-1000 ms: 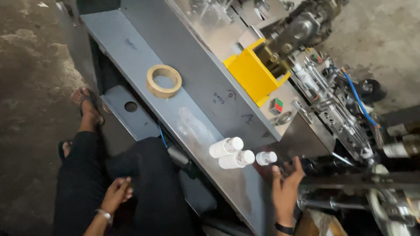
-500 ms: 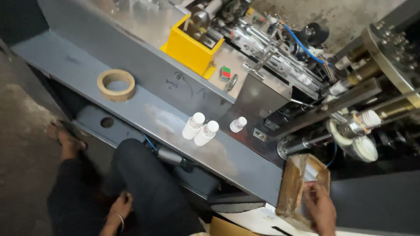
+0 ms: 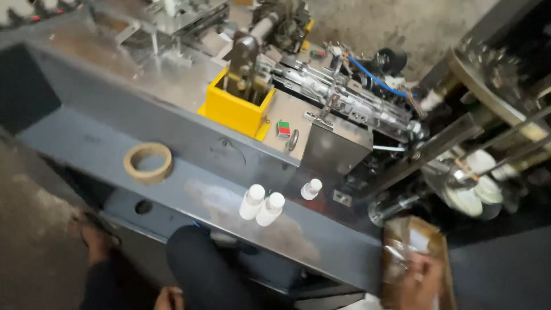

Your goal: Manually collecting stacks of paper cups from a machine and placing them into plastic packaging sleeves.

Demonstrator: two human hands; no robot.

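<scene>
At lower right of the head view, the right hand (image 3: 423,278) grips a brown packet wrapped in clear crinkled film (image 3: 410,252), fingers closed over its lower end; the packet stands roughly upright, just off the end of the grey metal shelf (image 3: 80,146) and below the machine's turret.

Left hand (image 3: 168,298): only partly in frame at the bottom edge, resting by the dark-trousered knee (image 3: 201,270); it holds nothing that can be seen, and whether the fingers are curled or spread cannot be told. The two hands are well apart.

On the shelf:
- one ring of tan adhesive tape (image 3: 148,162), lying flat, toward the left end;
- two small white plastic bottles with white caps (image 3: 261,205), lying side by side and touching;
- one smaller white bottle (image 3: 311,189), just beside the pair, apart from it.

Behind the shelf:
- yellow open-topped metal box (image 3: 236,109) fixed to the steel machine bed;
- small red-and-green push-button switch (image 3: 283,128), beside the box;
- blue hose (image 3: 373,74) running over the linkage.

Right of machine: white paper cups (image 3: 476,183) seated on the turret mandrels.

Progress, as judged: the packet is in hand but appears unopened, its film intact; the bottles and tape sit untouched.
</scene>
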